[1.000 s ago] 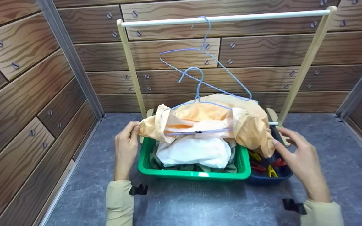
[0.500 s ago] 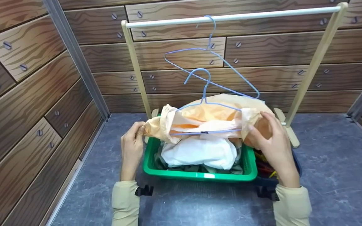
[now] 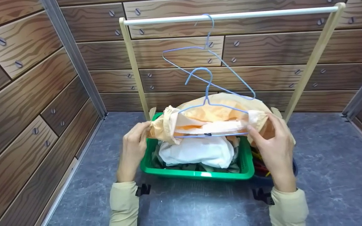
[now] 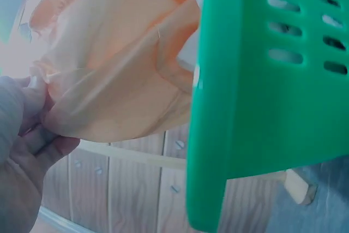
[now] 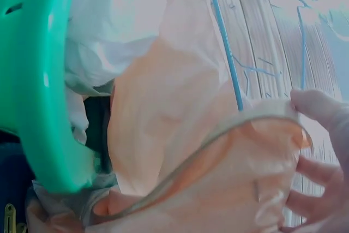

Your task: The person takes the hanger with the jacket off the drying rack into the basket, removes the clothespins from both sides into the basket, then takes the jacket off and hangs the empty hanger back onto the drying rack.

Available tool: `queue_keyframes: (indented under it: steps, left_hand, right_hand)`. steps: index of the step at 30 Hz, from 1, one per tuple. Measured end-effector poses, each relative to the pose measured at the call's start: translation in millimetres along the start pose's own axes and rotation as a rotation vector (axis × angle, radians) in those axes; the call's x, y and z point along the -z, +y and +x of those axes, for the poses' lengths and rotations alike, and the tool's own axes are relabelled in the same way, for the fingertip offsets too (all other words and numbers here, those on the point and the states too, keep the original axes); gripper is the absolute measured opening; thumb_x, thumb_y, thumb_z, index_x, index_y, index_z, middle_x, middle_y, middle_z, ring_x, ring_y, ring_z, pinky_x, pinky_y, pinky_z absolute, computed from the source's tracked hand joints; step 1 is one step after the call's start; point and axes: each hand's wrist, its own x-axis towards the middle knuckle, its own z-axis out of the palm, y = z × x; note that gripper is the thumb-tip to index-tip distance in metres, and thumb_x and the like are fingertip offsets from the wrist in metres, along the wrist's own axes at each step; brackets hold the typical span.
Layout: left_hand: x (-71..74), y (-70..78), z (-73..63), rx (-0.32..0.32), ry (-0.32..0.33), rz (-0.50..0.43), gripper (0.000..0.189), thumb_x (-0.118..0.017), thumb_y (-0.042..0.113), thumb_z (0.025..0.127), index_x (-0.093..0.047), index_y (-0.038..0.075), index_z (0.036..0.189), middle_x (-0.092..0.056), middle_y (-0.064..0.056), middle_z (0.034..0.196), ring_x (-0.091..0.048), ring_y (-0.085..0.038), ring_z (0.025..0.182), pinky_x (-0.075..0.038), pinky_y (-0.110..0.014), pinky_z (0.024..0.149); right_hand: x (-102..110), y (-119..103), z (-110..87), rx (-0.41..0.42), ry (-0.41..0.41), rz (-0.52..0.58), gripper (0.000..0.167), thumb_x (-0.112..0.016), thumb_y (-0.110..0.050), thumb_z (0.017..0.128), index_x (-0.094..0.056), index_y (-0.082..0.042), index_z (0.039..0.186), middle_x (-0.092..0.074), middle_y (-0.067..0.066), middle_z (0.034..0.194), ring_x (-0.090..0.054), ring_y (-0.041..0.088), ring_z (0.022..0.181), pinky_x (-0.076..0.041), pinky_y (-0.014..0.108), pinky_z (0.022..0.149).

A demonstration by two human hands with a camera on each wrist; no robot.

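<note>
A peach garment (image 3: 225, 110) is draped on a blue wire hanger (image 3: 206, 91), whose hook stands up free of the rail. My left hand (image 3: 134, 144) pinches the garment's bunched left end, thumb against fingers, as the left wrist view shows close up. On the other side my right hand (image 3: 276, 147) grips the hemmed edge near the hanger's right end; its thumb lies at the pale hem (image 5: 262, 112) in the right wrist view. Below, a green basket (image 3: 196, 174) holds a white cloth (image 3: 196, 153) and darker fabric. Part of the garment drops behind the basket.
A wooden rack with a white rail (image 3: 262, 13) stands behind the basket. Another blue wire hanger (image 3: 207, 37) hangs from it without clothing. A dark blue tub (image 3: 295, 169) with coloured clothespins sits right of the basket, partly hidden by my right hand. Wood-patterned walls enclose the grey floor.
My right hand has moved left from the garment's hanging right end to its edge by the hanger. The hanger has shifted slightly right against the basket. My left hand keeps its pinch.
</note>
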Motion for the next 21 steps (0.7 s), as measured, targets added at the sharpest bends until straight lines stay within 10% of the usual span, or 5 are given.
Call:
queue_keyframes:
  steps: [8, 14, 21]
  left_hand:
    - [0.5, 9.7, 0.2, -0.029, -0.001, 0.149, 0.013, -0.067, -0.004, 0.090, -0.072, 0.001, 0.101, -0.067, -0.008, 0.084, -0.062, -0.023, 0.070, -0.052, -0.035, 0.063]
    - [0.0, 15.6, 0.9, -0.018, 0.028, 0.225, 0.014, -0.064, -0.006, 0.091, -0.070, 0.004, 0.100, -0.064, -0.006, 0.081, -0.059, -0.023, 0.065, -0.050, -0.036, 0.059]
    - [-1.1, 12.0, -0.5, 0.009, 0.062, 0.219, 0.015, -0.063, -0.008, 0.091, -0.069, 0.003, 0.099, -0.066, -0.008, 0.083, -0.061, -0.025, 0.067, -0.051, -0.038, 0.060]
  right_hand:
    - [-18.5, -0.6, -4.4, -0.011, 0.163, -0.065, 0.047, -0.082, -0.022, 0.079, -0.069, -0.004, 0.120, -0.063, 0.012, 0.128, -0.056, 0.034, 0.117, -0.042, 0.051, 0.092]
    - [-17.4, 4.8, -3.4, -0.010, 0.326, -0.068, 0.001, -0.072, -0.007, 0.081, -0.072, -0.005, 0.082, -0.064, 0.009, 0.070, -0.054, 0.024, 0.062, -0.034, 0.038, 0.059]
    - [-6.6, 9.0, 1.3, -0.035, 0.321, 0.027, 0.012, -0.068, -0.002, 0.085, -0.067, -0.003, 0.073, -0.057, 0.002, 0.058, -0.046, 0.007, 0.050, -0.033, 0.018, 0.050]
